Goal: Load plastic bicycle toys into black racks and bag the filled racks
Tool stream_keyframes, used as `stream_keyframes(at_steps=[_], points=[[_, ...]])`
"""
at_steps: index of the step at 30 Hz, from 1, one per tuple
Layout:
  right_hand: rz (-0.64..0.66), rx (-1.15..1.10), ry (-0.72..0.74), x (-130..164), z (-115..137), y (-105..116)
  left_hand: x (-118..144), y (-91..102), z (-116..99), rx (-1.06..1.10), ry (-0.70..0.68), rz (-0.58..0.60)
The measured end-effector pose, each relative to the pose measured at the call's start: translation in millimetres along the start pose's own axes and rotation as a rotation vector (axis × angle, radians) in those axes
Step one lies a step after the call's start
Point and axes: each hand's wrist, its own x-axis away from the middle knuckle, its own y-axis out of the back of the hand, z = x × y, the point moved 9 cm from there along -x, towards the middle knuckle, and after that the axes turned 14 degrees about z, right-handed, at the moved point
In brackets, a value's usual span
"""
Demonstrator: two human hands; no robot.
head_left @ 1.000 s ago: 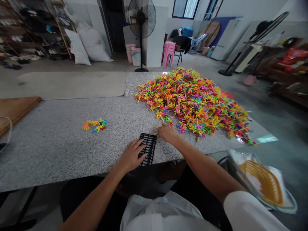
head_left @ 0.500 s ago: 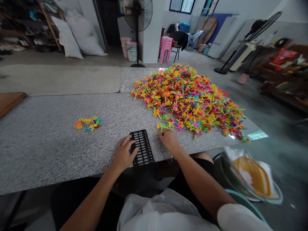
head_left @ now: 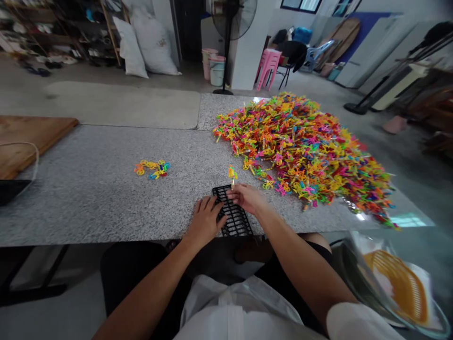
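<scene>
A black slotted plastic rack [head_left: 236, 218] lies on the stone tabletop at its front edge. Spread fingers of my left hand [head_left: 205, 218] rest on the rack's left side. Over the rack's far right part, my right hand [head_left: 248, 198] pinches a small plastic toy [head_left: 232, 174] upright; its orange, yellow and green top sticks up above the fingers. To the right rises a big pile of small colourful plastic toys [head_left: 300, 141], some with wheel-like rings. A small cluster of similar pieces [head_left: 152, 169] lies to the left of my hands.
A brown wooden board [head_left: 38, 134] with a pale cord is at the table's left end. Below the right edge stands a tub with a yellow plastic basket [head_left: 396, 278]. Beyond the table are a standing fan [head_left: 231, 28], white sacks [head_left: 154, 45] and pink stools [head_left: 269, 66].
My right hand has come left from the pile's near edge to above the rack, with a toy in its fingers. My left hand stays on the rack. The whole view has shifted.
</scene>
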Motion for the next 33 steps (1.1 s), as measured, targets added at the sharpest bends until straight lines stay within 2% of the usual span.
stream_keyframes(at_steps=[3, 5, 8, 12, 14, 17, 20, 23, 26, 30, 33], points=[[0.065, -0.102, 0.019, -15, -1, -17, 0, 2.0, -1, -0.003, 0.006, -0.001], [0.046, -0.046, 0.046, -24, 1, -20, 1, 2.6, -2, 0.0, 0.004, 0.002], [-0.013, 0.246, 0.028, -35, 5, -23, 1, 2.5, -2, 0.009, 0.008, 0.006], [-0.006, 0.709, -0.049, -46, 11, -36, 1, 3.8, -2, 0.035, 0.007, -0.012], [-0.051, 0.908, -0.038, -48, 17, -39, 1, 3.6, -3, 0.046, 0.007, -0.008], [-0.136, 1.127, 0.011, -48, 23, -44, 1, 2.2, -3, 0.058, 0.008, 0.008], [-0.202, 1.26, 0.0, -45, 19, -48, 1, 1.0, -2, 0.065, 0.009, 0.006], [-0.294, 1.35, -0.047, -41, 15, -51, 1, -1.0, -1, 0.064, 0.007, 0.007], [-0.326, 1.369, -0.085, -40, 14, -52, 0, -1.6, 0, 0.042, 0.003, 0.011], [-0.242, 1.314, -0.099, -46, 16, -48, 0, 1.5, -1, 0.036, 0.0, 0.006], [-0.148, 1.223, -0.057, -50, 19, -44, 1, 5.2, -1, 0.047, -0.002, -0.017]])
